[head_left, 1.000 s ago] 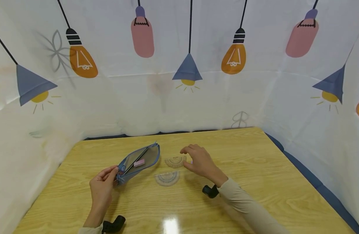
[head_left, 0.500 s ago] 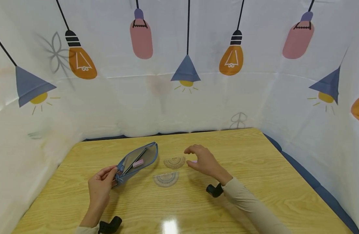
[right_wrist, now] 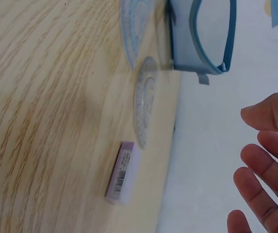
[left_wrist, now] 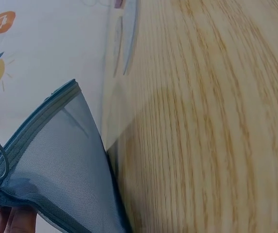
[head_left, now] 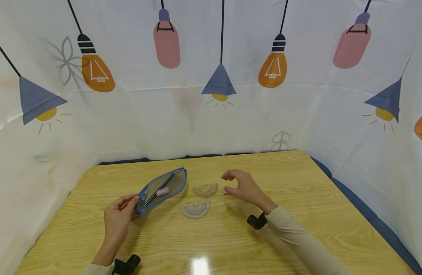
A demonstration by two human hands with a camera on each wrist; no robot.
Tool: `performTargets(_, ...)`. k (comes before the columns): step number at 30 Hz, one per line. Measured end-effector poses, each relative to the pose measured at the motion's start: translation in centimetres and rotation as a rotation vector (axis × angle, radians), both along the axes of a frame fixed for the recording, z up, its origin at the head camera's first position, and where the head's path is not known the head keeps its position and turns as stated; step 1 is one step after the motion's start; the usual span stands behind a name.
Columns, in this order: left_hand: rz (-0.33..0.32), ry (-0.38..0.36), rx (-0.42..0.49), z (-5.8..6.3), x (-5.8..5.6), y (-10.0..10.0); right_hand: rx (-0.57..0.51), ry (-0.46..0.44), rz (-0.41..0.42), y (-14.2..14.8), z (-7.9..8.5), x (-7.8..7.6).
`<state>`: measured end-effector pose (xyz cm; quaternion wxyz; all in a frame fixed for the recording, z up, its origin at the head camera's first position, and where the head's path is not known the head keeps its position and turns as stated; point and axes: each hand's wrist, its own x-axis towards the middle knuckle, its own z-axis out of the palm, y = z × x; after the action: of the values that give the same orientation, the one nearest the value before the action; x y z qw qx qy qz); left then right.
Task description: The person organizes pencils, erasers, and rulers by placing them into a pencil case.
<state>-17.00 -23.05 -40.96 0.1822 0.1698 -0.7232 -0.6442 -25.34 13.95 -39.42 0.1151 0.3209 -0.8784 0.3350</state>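
Note:
My left hand pinches one end of a blue mesh zip pouch, whose mouth gapes. A pink eraser and a dark pencil lie inside it. In the left wrist view, fingertips show under the pouch's zip end. My right hand hovers over the table with parted fingers and holds nothing. Near its thumb, partly hidden in the head view, a small purple eraser with a barcode label lies on the table. Two clear protractors lie flat between the hands.
The wooden table has a white cloth printed with lamps hanging behind and along its sides. Black wrist cameras stick out from both wrists.
My right hand has drawn a little to the right, away from the protractors, its fingers still parted. The left hand and the pouch have stayed almost in place.

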Motion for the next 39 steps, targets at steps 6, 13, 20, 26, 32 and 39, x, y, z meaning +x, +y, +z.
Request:
performTargets(6, -0.013, -0.011, -0.042, 0.1, 0.0, -0.1, -0.021, -0.03, -0.028, 0.7, -0.3, -0.4)
performTargets(13, -0.042, -0.007, -0.03, 0.1, 0.1, -0.2, -0.044, -0.098, -0.03, 1.5, -0.5, -1.0)
performTargets(20, -0.043, -0.013, -0.032, 0.2, 0.0, -0.2, -0.043, -0.192, -0.037, 2.3, -1.3, -1.6)
performTargets(26, -0.046, -0.016, -0.062, 0.1, 0.0, -0.2, -0.073, -0.24, -0.027, 2.8, -2.1, -1.8)
performTargets(32, -0.051, -0.013, -0.069, 0.1, 0.1, -0.2, -0.088, -0.283, -0.028, 3.4, -3.1, -2.1)
performTargets(39, -0.046, -0.028, -0.085, 0.3, 0.1, -0.1, -0.063, -0.315, -0.039, 3.7, -4.2, -2.8)
